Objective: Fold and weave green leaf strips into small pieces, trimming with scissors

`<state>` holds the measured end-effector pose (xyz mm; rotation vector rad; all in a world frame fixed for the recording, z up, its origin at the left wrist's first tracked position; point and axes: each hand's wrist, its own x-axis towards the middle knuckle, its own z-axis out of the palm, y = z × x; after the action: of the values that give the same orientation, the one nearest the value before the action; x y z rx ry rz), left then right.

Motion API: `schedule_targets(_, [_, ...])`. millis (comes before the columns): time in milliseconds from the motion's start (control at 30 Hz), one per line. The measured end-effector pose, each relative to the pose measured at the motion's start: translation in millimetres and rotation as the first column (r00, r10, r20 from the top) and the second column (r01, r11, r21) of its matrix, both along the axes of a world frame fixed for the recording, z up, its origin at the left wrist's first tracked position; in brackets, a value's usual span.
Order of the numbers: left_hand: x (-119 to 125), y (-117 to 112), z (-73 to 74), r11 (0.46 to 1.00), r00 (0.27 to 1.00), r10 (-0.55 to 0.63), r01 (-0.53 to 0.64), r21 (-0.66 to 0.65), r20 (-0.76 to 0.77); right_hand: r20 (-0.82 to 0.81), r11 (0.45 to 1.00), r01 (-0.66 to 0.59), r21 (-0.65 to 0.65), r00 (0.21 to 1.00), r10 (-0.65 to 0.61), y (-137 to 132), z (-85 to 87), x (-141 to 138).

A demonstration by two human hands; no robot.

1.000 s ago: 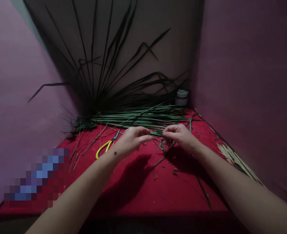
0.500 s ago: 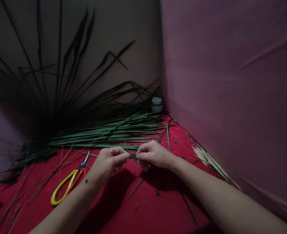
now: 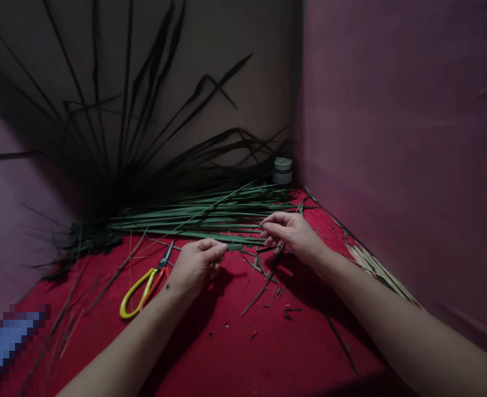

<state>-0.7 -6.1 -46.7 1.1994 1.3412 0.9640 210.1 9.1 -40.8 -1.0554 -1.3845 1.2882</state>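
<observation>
My left hand (image 3: 199,264) pinches a short piece of green leaf (image 3: 234,247) between thumb and forefinger, its free end pointing right. Apart from it, to the right and slightly higher, my right hand (image 3: 290,231) is closed with thumb and forefinger pressed together. Whether anything sits in that pinch is too small to tell. Scissors (image 3: 154,278) with yellow and red handles lie left of my left wrist, blades pointing away. Behind both hands a layer of long green leaf strips (image 3: 194,216) stretches across the red cloth (image 3: 210,358).
A dark leafy frond (image 3: 103,182) fans up the back wall. In the corner stands a small white lidded jar (image 3: 282,171). Pale thin sticks (image 3: 378,270) lie along the right wall. Small leaf scraps (image 3: 287,314) are scattered on the cloth, and a pixelated blue patch (image 3: 10,344) shows lower left.
My hands have parted: the right has let go of the leaf piece and moved up and right, while the left keeps it. The view has swung left.
</observation>
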Motion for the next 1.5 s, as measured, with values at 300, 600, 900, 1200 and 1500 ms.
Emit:
schedule_targets(300, [0.2,0.8,-1.3,0.996,0.980,-0.068,0.077,0.044,-0.185,0.602,0.949,-0.162,0.269,0.798,-0.035,14.9,-7.2,-1.6])
schedule_targets(600, [-3.2,5.0,-9.4,0.999,0.986,-0.032,0.037,0.028,-0.162,0.875,0.882,-0.347,0.318,0.465,-0.133,13.1,-17.1,-3.1])
schedule_targets(900, [-3.9,6.3,-13.7,1.000,0.996,-0.016,0.016,-0.002,-0.091,0.874,0.871,-0.358,0.335,0.465,-0.145,17.5,-31.0,-8.5])
schedule_targets(1200, [-0.3,3.0,-10.4,0.997,0.989,-0.077,0.079,0.016,-0.123,0.450,0.935,-0.264,0.238,0.883,0.135,13.5,-11.8,-5.6])
schedule_targets(1500, [4.5,-8.7,-0.9,0.915,0.900,-0.402,0.401,-0.041,-0.170,0.423,0.904,-0.286,0.319,0.896,0.134,-1.2,-15.4,-17.9])
